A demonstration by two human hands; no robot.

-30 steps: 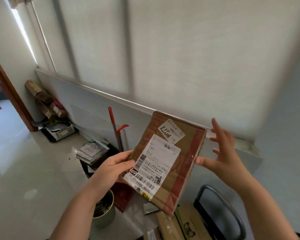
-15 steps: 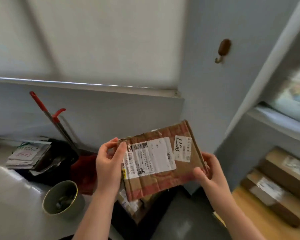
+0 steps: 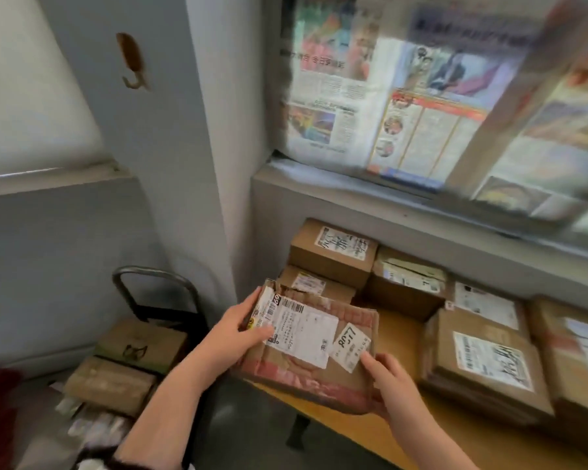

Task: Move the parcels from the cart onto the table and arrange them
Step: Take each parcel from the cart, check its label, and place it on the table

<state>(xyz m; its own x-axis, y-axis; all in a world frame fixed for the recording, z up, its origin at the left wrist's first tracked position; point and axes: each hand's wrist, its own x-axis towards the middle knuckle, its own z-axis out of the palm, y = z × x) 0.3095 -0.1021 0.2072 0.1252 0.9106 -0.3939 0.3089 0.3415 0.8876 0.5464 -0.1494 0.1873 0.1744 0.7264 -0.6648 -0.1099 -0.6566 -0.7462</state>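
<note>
Flat brown cardboard parcel (image 3: pixel 311 347) with a white shipping label and a small slanted handwritten sticker, red-printed tape along its near edge: held in the air in both hands, over the near left corner of the light wooden table (image 3: pixel 398 337). Left hand (image 3: pixel 233 337) closed on the parcel's left end, thumb lying across the label, fingers wrapped behind the edge. Right hand (image 3: pixel 392 385) closed on the near right corner, thumb on top beside the sticker, fingers underneath and hidden. Parcel tilted a little, far edge up. On the table, other brown cardboard boxes already set down: a stack of two (image 3: pixel 331 256) at the far left against the grey wall, a box (image 3: pixel 409 279) just right of it, a larger labelled box (image 3: pixel 482 364) near the right hand, more beyond to the right, blurred. Low left, the cart's grey metal loop handle (image 3: pixel 157 276); brown parcels (image 3: pixel 129 361) lying below it. Newspaper sheets (image 3: pixel 404 96) cover the window above the table. Brown wall hook (image 3: pixel 131 61) on the pillar.
</note>
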